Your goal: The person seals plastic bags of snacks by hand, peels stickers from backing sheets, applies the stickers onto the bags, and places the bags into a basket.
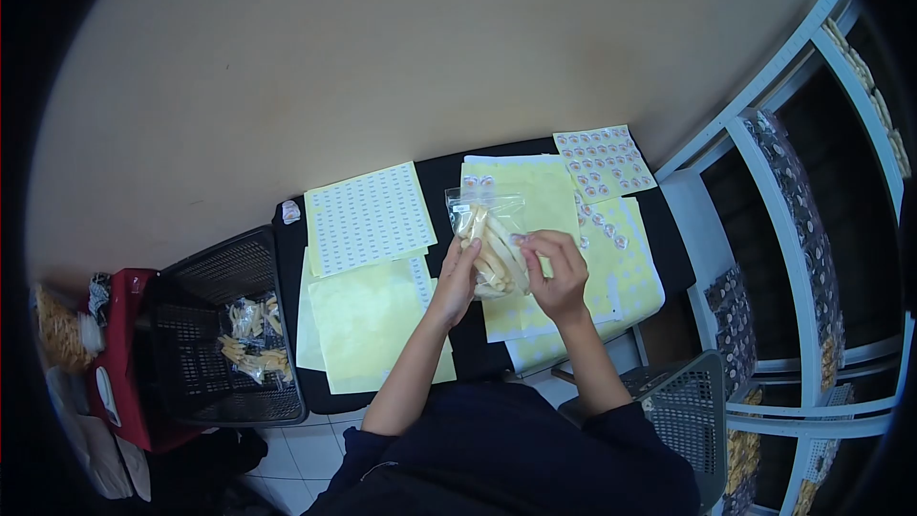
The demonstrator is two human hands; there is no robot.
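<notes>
Left hand pinches the left side of a clear plastic zip bag of pale stick-shaped pieces, above the black tabletop — steady film advisable. Right hand, fingers bent, meets its right side; what it pinches cannot be told — light pressure advised.

On the black-covered table, sticker sheets lie in two overlapping groups.

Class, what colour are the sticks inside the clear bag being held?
The sticks are pale cream-yellow, best seen in the head view.
</notes>
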